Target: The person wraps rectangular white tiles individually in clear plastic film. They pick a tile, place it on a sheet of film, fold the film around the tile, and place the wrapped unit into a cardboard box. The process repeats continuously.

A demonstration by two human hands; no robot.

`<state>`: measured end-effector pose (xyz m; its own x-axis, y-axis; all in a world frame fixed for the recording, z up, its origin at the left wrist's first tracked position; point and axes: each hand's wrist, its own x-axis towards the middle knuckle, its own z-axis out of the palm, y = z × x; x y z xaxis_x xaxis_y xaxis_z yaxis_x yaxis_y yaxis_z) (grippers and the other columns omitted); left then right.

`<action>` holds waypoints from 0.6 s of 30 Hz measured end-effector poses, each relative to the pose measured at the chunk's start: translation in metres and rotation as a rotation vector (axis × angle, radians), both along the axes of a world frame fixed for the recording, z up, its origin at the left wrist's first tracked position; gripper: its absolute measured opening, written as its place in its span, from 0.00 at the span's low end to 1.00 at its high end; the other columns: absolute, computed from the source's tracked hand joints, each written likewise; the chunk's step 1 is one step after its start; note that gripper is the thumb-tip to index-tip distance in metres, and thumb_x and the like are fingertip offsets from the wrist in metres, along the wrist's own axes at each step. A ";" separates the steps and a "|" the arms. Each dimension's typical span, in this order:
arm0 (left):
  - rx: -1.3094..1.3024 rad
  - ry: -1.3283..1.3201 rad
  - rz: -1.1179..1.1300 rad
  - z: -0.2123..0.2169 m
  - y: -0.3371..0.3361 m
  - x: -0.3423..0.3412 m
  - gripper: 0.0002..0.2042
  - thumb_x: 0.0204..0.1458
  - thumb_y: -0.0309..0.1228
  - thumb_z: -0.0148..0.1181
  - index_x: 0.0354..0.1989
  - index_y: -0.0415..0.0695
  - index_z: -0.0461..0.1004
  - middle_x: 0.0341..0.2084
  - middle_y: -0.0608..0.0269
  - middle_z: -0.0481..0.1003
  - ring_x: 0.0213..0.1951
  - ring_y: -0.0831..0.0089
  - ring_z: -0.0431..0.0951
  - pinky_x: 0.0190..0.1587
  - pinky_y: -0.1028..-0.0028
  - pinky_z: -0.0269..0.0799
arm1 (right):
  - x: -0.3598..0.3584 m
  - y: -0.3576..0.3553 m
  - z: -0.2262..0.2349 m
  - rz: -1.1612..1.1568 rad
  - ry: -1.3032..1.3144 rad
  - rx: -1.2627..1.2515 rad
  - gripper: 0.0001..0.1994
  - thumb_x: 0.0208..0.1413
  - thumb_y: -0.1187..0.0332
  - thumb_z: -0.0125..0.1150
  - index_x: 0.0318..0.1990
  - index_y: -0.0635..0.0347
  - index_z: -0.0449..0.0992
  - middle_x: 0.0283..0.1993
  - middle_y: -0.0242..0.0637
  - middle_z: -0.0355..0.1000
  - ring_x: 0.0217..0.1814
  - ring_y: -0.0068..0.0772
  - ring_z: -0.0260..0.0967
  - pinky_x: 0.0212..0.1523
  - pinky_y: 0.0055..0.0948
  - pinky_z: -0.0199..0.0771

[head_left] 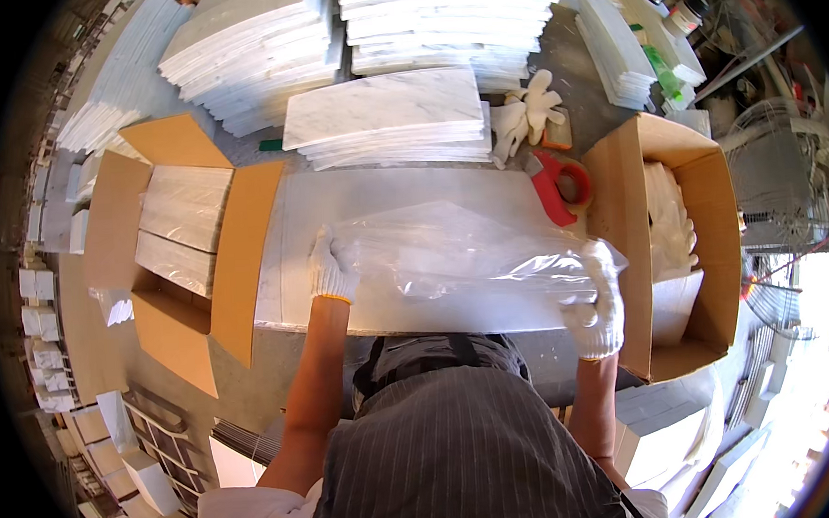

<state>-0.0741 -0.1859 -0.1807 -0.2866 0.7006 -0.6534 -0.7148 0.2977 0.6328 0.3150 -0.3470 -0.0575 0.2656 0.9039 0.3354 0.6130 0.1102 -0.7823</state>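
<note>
A clear plastic bag [451, 248] is spread flat between my two hands over a pale slab [308, 194]. My left hand [329, 268], in a white knit glove, is closed on the bag's left end. At the bag's right end, my right hand [597, 308], gloved the same way, grips the film with bent fingers; part of the film lies over its fingertips. Just beyond the bag rests a short stack of white, grey-veined marble tiles [383, 111]. A red tape dispenser [553, 188] lies on the slab's far right corner.
On the left, an open cardboard box [224, 260] holds plastic-wrapped tiles [182, 210]. Another open box [620, 248] at right contains white gloves [668, 222]. Loose gloves [527, 112] lie past the tape dispenser. Tall tile stacks [249, 57] line the back; a fan [785, 169] stands far right.
</note>
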 end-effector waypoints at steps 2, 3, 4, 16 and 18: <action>0.009 -0.044 -0.089 -0.018 -0.002 -0.004 0.12 0.61 0.35 0.60 0.26 0.50 0.68 0.19 0.74 0.63 0.20 0.79 0.61 0.31 0.72 0.73 | -0.001 -0.001 -0.005 0.150 0.191 -0.012 0.24 0.54 0.64 0.64 0.58 0.65 0.74 0.60 0.51 0.71 0.64 0.49 0.68 0.64 0.41 0.66; 0.024 -0.045 -0.124 -0.020 -0.002 -0.004 0.13 0.61 0.34 0.59 0.25 0.50 0.66 0.19 0.74 0.63 0.20 0.80 0.61 0.31 0.74 0.73 | 0.007 0.001 -0.005 0.313 0.179 0.166 0.28 0.56 0.53 0.65 0.57 0.67 0.74 0.58 0.48 0.73 0.60 0.43 0.70 0.61 0.40 0.69; 0.024 -0.019 -0.099 -0.019 -0.003 -0.006 0.13 0.61 0.34 0.59 0.25 0.50 0.66 0.20 0.74 0.63 0.20 0.81 0.61 0.30 0.75 0.72 | 0.018 -0.001 0.007 0.207 0.735 -0.233 0.30 0.58 0.47 0.61 0.56 0.66 0.74 0.54 0.45 0.75 0.53 0.36 0.73 0.53 0.36 0.74; 0.041 0.723 0.071 0.031 -0.029 -0.019 0.08 0.62 0.34 0.57 0.38 0.43 0.71 0.25 0.70 0.69 0.26 0.80 0.67 0.25 0.80 0.64 | 0.051 -0.031 0.101 -0.155 0.632 0.142 0.35 0.56 0.49 0.62 0.63 0.66 0.66 0.58 0.45 0.70 0.52 0.35 0.74 0.51 0.34 0.79; 0.057 0.763 -0.046 0.036 -0.030 -0.004 0.08 0.62 0.34 0.57 0.38 0.43 0.71 0.24 0.71 0.69 0.25 0.81 0.67 0.25 0.80 0.63 | 0.014 -0.004 0.083 -0.047 0.655 -0.184 0.32 0.54 0.55 0.67 0.61 0.66 0.69 0.58 0.43 0.70 0.50 0.31 0.74 0.50 0.31 0.78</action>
<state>-0.0784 -0.2155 -0.1446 -0.6136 0.7495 -0.2486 -0.0610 0.2688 0.9613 0.3291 -0.3515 0.0252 0.4018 0.9134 -0.0660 0.0071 -0.0751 -0.9971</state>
